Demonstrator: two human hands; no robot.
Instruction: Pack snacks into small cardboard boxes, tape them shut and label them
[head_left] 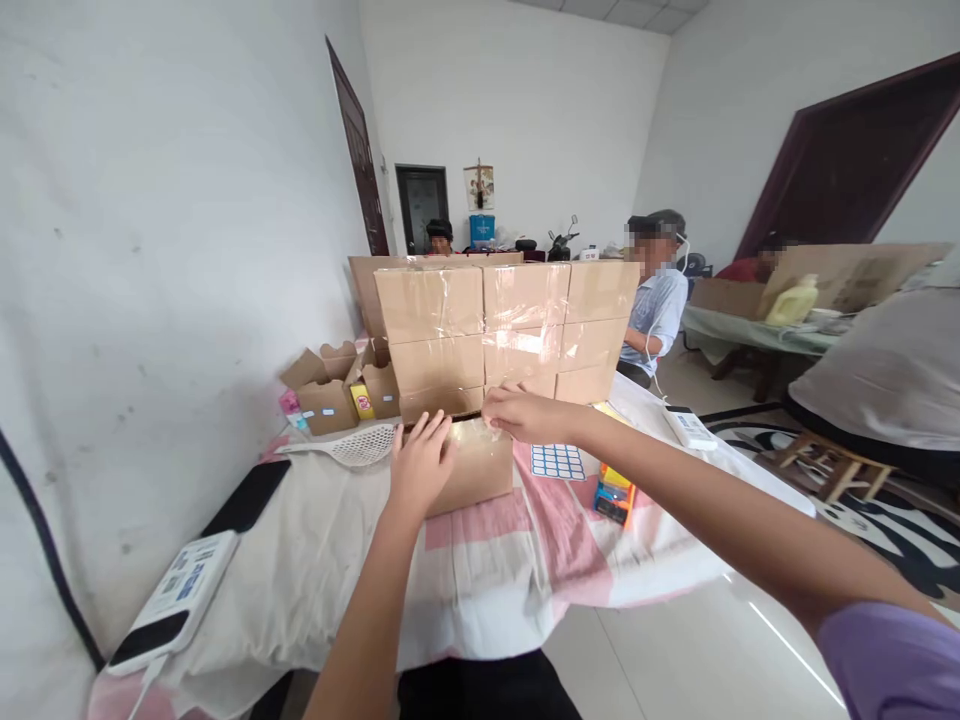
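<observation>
A small brown cardboard box [472,468] sits in front of me on the cloth-covered table. My left hand [422,458] lies on its top left edge, fingers stretched out and slightly apart. At the box's back right edge is my right hand [517,413], its fingers closed; what they pinch is hidden. Just behind stands a wall of stacked cardboard boxes [441,300] with shiny clear tape on it. A sheet of blue-bordered labels [557,462] lies right of the box, and a colourful orange and blue packet [615,495] lies nearer the table's right edge.
Left of the stack are a white slotted scoop [360,447] and open cardboard organisers [326,400]. A black phone [247,497] and a white power bank [176,600] lie along the left. Another white device [690,428] rests at right. A person [660,300] sits beyond the stack.
</observation>
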